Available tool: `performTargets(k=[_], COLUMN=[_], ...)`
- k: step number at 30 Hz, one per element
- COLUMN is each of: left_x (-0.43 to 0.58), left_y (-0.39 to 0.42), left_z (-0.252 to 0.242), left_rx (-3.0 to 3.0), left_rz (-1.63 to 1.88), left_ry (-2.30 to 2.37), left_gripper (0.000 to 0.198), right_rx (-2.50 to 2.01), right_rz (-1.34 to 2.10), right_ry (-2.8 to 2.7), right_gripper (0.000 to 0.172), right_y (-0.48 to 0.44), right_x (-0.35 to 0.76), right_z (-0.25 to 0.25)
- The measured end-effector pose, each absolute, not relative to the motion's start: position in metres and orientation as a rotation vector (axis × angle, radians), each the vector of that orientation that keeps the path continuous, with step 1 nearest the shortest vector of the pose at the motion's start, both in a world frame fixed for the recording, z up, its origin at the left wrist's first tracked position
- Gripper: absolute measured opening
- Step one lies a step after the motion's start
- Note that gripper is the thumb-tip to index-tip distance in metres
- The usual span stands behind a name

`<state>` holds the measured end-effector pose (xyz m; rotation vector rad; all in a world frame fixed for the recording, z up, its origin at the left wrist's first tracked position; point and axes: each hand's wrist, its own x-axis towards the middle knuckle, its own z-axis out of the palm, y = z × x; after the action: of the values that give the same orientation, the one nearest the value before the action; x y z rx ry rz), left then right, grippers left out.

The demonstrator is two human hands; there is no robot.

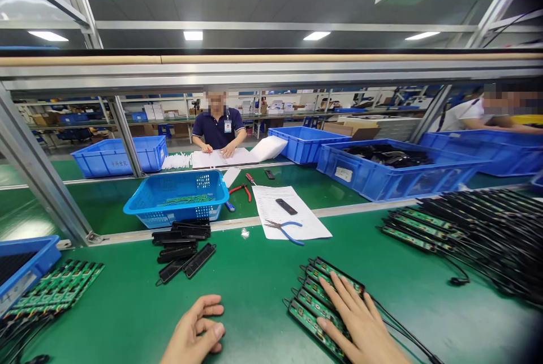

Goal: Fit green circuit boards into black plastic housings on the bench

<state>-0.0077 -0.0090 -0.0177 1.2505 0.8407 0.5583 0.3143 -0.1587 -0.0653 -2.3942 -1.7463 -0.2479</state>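
Green matting covers the long workbench [254, 296] that fills the lower half of the frame, under a metal rack and strip lights. At bottom centre the left hand [195, 333] rests on the mat with fingers loosely curled, holding nothing; its wrist is cut off by the lower edge. At lower right the right hand [360, 324] lies flat, fingers spread, on a row of green circuit boards [316, 296] with black cables trailing right; the hand hides the nearer boards. Just above centre-left lie black plastic housings [182, 245] before a blue basket [178, 197]. Blue-handled pliers [286, 231] sit on a paper sheet [297, 211]. More boards at far left and right are partly cropped. A person [218, 129] works across the bench.
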Motion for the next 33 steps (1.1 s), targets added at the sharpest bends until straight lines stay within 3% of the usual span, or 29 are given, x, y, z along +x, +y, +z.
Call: performTargets(k=[10,20,33], left_x=[-0.009,-0.009,-0.01], left_y=[-0.009,-0.007,-0.007], left_z=[-0.018,-0.02,-0.018], left_rx=[1.257,1.264,1.283], left_rz=[0.558,0.552,0.531], left_ry=[0.85,0.838,0.843], left_gripper=[0.067,0.068,0.07], right_rx=[-2.337,-2.436,-2.277], right_rz=[-0.463,0.0,-0.158], right_ry=[-1.716,-1.839,-1.814], right_gripper=[0.062,0.075,0.07], right_y=[-0.175,-0.18,-0.169], right_x=[0.318,0.335,0.327], right_z=[-0.096,-0.032,-0.013])
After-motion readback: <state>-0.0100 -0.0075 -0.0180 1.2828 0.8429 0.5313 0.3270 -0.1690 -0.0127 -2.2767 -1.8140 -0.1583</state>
